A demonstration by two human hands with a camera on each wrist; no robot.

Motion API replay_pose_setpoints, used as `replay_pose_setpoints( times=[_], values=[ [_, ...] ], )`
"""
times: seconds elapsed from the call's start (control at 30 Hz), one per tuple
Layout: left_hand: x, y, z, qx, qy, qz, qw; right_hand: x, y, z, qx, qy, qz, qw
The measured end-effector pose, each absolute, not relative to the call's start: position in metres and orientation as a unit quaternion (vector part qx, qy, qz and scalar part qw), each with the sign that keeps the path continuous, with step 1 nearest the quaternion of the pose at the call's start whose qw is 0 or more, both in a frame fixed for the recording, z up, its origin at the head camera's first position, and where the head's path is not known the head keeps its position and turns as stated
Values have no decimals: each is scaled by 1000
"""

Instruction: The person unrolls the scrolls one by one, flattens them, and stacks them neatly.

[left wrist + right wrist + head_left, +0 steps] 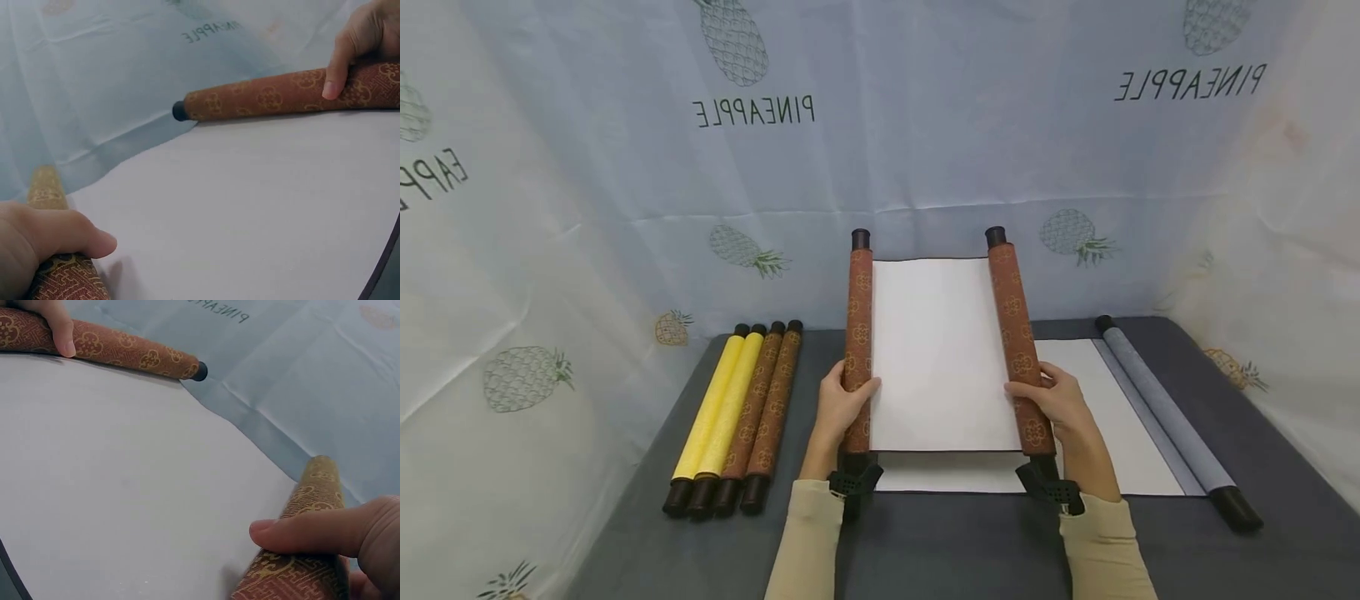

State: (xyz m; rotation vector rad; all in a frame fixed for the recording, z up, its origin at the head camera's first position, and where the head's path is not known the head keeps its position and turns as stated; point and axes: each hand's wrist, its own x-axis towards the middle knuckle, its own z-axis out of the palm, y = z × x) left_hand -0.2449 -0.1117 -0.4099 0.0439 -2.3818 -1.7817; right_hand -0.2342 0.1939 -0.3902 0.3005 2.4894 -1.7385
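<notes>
Both hands hold a reddish-brown patterned scroll, partly unrolled, its white sheet (943,358) stretched between two rolled ends. My left hand (841,408) grips the left roll (859,308), thumb across its front. Around the right roll (1013,321) curls my right hand (1058,404), its thumb (300,534) lying over the gold-patterned cloth. Black knobs (996,236) cap the rolls at the top. The scroll is held up, overlapping a grey-blue scroll (1172,417) that lies opened on the table, its white sheet (1123,417) partly hidden behind the right roll and hand.
Left on the dark table (940,550) lie two yellow rolled scrolls (730,404) and two brown rolled scrolls (775,400), side by side with black ends. A pale curtain (925,125) printed with pineapples hangs behind and along both sides.
</notes>
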Motion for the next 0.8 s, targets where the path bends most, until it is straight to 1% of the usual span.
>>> replay_pose_setpoints(
  times=[0.2, 0.37, 0.47, 0.8],
  values=[
    [-242, -109, -405, -2, -784, -616, 74, -229, 202, -384, 59, 817, -571, 56],
    [-237, -108, -403, -3, -791, -609, 52, -225, 199, -385, 83, 805, -584, 61],
    [-235, -108, -404, 2, -786, -616, 49, -225, 194, -385, 96, 801, -587, 63],
    [-240, -105, -410, 45, -777, -621, 90, -230, 185, -385, 126, 809, -572, 45]
  ],
)
